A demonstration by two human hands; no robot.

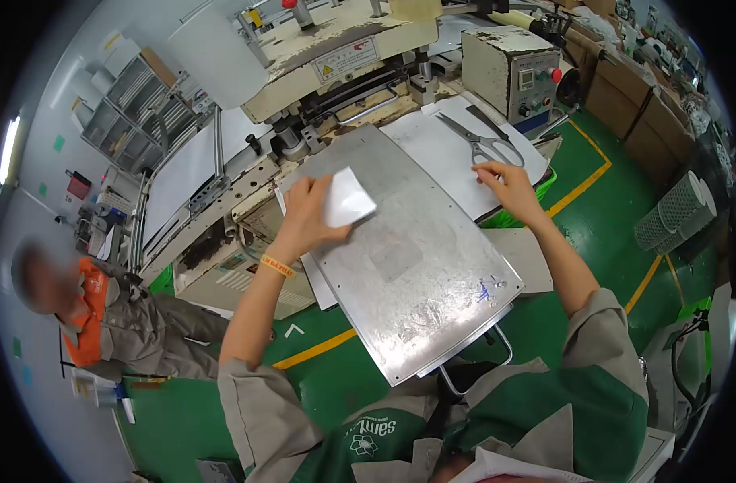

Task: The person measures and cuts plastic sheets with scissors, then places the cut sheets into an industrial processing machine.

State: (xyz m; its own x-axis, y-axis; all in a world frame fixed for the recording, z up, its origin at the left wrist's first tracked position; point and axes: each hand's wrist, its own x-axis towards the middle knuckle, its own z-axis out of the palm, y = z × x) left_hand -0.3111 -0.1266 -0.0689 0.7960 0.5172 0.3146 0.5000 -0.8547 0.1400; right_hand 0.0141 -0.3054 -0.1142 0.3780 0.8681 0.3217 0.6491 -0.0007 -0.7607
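Observation:
My left hand point(305, 216) is closed on a white folded cloth or paper pad point(348, 198) and rests on the upper left of a metal plate point(412, 249). The plate is flat and scuffed, with blue marks near its lower right corner and a metal handle point(505, 346) at the near end. To the right, my right hand point(509, 191) hovers by the handles of a pair of scissors point(482, 143), its thumb and forefinger pinched together. Whatever those fingertips hold, if anything, is too small to make out. The scissors lie on a white sheet point(420, 129).
A worn cream press point(344, 64) stands directly behind the plate. Its control box point(513, 76) has a red button. A person in grey and orange point(94, 314) is at the left. Cardboard boxes point(625, 88) and a white perforated basket point(678, 213) stand at the right.

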